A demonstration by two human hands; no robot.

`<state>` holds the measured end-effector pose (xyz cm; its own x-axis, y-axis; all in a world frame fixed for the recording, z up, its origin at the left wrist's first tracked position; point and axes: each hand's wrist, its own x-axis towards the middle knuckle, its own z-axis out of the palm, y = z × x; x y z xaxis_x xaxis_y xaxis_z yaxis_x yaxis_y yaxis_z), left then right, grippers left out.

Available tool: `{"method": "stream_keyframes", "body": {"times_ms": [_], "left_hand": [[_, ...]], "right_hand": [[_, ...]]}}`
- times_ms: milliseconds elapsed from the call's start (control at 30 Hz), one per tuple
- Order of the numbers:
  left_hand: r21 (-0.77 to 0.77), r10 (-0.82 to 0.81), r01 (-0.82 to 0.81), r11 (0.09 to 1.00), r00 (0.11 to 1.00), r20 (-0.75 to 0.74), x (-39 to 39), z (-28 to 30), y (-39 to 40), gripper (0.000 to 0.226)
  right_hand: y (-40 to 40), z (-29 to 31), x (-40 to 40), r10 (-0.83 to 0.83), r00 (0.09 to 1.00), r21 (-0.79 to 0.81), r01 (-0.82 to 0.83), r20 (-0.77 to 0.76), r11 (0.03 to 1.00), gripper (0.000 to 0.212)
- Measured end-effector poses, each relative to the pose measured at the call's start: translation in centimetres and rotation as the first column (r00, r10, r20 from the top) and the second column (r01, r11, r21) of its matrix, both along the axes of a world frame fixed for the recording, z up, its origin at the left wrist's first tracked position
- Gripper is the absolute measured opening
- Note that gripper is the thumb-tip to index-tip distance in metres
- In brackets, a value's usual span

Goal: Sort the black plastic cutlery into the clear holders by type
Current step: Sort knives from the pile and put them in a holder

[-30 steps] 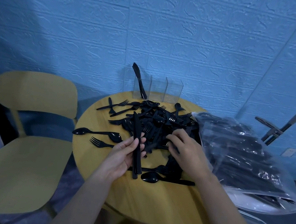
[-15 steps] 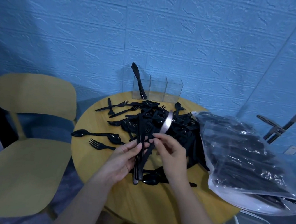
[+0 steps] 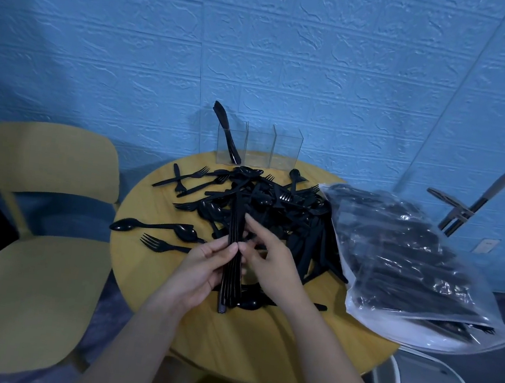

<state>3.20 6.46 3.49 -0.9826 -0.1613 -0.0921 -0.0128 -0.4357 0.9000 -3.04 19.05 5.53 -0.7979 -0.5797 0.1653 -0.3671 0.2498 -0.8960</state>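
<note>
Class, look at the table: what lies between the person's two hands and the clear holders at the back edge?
In the head view, the loose pile of black cutlery covers the table between the left hand, right hand and the clear holders.

The left hand [image 3: 202,268] and the right hand [image 3: 270,267] cover the middle of the bundle of black cutlery [image 3: 233,246] they hold, so you cannot tell if it is knives, forks or spoons. In the middle of the frame the pile of cutlery [image 3: 274,207] is so dark and mixed up that most pieces cannot be told apart, and the plastic bag [image 3: 412,263] on the right is too shiny and crinkled to see what is inside. The yellow chair [image 3: 27,258] is cut off at the left and bottom edges, and the arms hide the near edge of the tabletop [image 3: 256,346].
</note>
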Motion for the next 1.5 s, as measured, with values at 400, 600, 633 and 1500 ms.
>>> {"method": "stream_keyframes", "body": {"times_ms": [400, 600, 633, 1500], "left_hand": [[0.113, 0.033, -0.033, 0.993, 0.999, 0.003, -0.1, 0.2, 0.0, 0.027], [0.1, 0.028, -0.028, 0.995, 1.0, 0.004, 0.0, 0.3, 0.1, 0.028], [0.101, 0.027, -0.027, 0.995, 1.0, 0.004, 0.0, 0.3, 0.1, 0.028], [0.126, 0.014, -0.015, 0.992, 1.0, 0.007, 0.0, 0.2, 0.0, 0.029]], "right_hand": [[5.0, 2.8, -5.0, -0.153, 0.89, 0.566, 0.397, -0.429, 0.722, 0.028], [2.5, 1.6, -5.1, 0.041, 0.821, 0.742, 0.492, -0.569, 0.455, 0.054], [2.3, 1.5, -5.2, 0.037, 0.825, 0.748, 0.492, -0.564, 0.447, 0.05], [0.4, 1.8, -6.6, -0.019, 0.882, 0.854, 0.46, -0.47, 0.244, 0.025]]}}
